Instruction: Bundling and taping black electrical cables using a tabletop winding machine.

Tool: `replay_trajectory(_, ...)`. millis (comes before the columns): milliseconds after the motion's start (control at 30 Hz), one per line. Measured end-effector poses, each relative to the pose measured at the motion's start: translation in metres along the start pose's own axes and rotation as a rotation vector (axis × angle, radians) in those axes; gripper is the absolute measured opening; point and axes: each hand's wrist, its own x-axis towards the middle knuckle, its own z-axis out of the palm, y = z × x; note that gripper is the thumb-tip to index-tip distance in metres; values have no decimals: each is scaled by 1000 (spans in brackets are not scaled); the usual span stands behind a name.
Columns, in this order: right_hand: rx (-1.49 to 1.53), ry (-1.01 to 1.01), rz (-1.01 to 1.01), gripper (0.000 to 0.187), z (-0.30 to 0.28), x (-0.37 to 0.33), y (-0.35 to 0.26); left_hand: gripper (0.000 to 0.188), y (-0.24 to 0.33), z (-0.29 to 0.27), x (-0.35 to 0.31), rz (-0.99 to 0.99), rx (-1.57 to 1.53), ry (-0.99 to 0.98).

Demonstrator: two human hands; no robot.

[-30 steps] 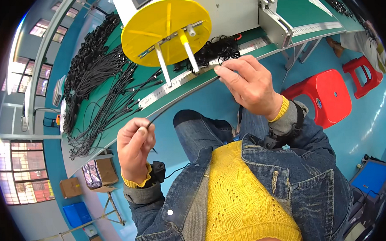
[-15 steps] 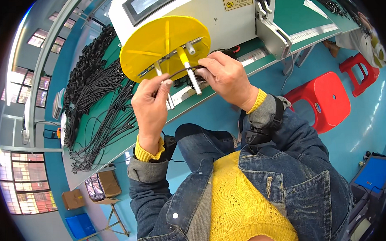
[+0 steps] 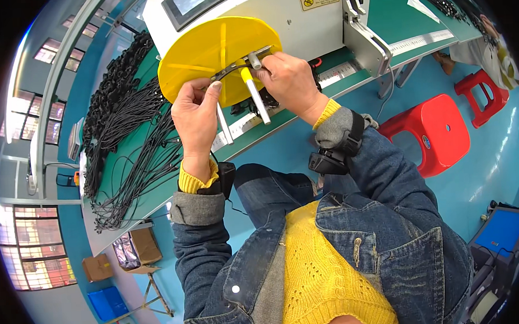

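A short stretch of black cable point(image 3: 230, 70) spans from one hand to the other across the front of a round yellow disc point(image 3: 193, 43). Thumb and fingertips of my left hand point(image 3: 195, 118) pinch its left part, just above a metal rod point(image 3: 223, 124). My right hand point(image 3: 292, 84) is closed around the cable's other side, beside a short grey post point(image 3: 254, 61); the fingers hide that part. Between the hands, a rod with a yellow base point(image 3: 253, 93) juts out from the disc. The disc is mounted on a white machine point(image 3: 306, 29) with a screen.
Bundles of black cables point(image 3: 133, 121) cover the green table point(image 3: 157, 204) at left. Metal rulers point(image 3: 422, 42) run along the table, next to a metal bracket point(image 3: 367, 50). Red stools point(image 3: 438, 134) stand on the floor at right, and cardboard boxes point(image 3: 97, 267) lie at lower left.
Both hands have moved up and closer to the disc, carrying the cable from in front of the rods to the crossbar area. The right hand has also shifted slightly left.
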Motion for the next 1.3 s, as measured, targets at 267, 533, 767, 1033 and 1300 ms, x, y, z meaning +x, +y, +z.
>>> replay_trajectory(267, 153, -93, 97, 12, -26, -56, 8, 13, -17, -13, -17, -138, -205, 70)
replay_trajectory(533, 217, -433, 248, 12, -60, -113, 13, 14, -21, -11, -26, -119, -241, 137)
replay_trajectory(767, 242, -521, 325, 12, -66, -124, 10, 17, -18, -16, -50, 122, 2, 211)
replay_trajectory(1033, 246, -632, 317, 13, -62, -135, 11, 18, -7, -18, -65, 258, 242, 174)
replay_trajectory(1300, 238, -749, 321, 15, -61, -137, 8, 24, -6, -12, -76, 178, 168, 171)
